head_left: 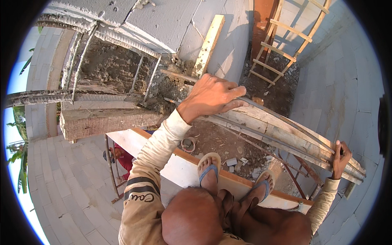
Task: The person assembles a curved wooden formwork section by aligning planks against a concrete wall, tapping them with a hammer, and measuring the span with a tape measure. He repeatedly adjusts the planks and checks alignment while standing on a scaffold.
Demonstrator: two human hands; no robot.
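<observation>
A long, thin steel reinforcing bar (286, 121) slants from the mortar-covered block end toward the far right wall. My left hand (213, 97) is closed around it near the mortar, thumb and fingers pointing right. Farther right, my right hand (340, 160) grips the bar close to its other end. Below it lies a second bar (250, 130), running almost parallel along the wooden formwork boards (267, 131). A short upright timber (209, 45) stands just beyond my left hand. What my left palm covers is hidden.
Thick ribbed bars with stirrups (77, 61) jut out at left above a timber beam (110, 121). My sandalled feet rest on an orange-edged board (179, 157). Far below are a person in red (125, 160), a bucket (188, 144) and rubble. A wooden ladder (292, 30) leans beyond.
</observation>
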